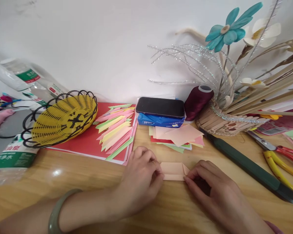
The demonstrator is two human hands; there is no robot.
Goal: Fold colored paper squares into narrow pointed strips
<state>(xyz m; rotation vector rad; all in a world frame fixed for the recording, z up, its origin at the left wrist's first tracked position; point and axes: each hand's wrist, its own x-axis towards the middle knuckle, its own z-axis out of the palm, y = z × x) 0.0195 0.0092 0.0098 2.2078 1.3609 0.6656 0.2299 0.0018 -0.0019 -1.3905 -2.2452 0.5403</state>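
Note:
A small peach sheet of paper (174, 170), folded into a narrow strip, lies on the wooden table between my hands. My left hand (143, 177), with a ring on one finger and a bangle (60, 208) on the wrist, pinches its left end. At the right end, my right hand (211, 185) grips a corner that is folded over at a slant. Just behind the strip is a stack of coloured paper sheets (177, 135). Further left, several folded paper strips (117, 131) in pink, yellow and green lie in a row on a red sheet (80, 152).
A yellow woven basket (63, 123) leans at the left near plastic bottles (14, 156). A phone (160, 107) rests on a blue packet (161, 121), beside a maroon thread spool (199, 102). At right are a dark green-handled tool (246, 162), scissors (271, 148) and a flower holder (231, 120).

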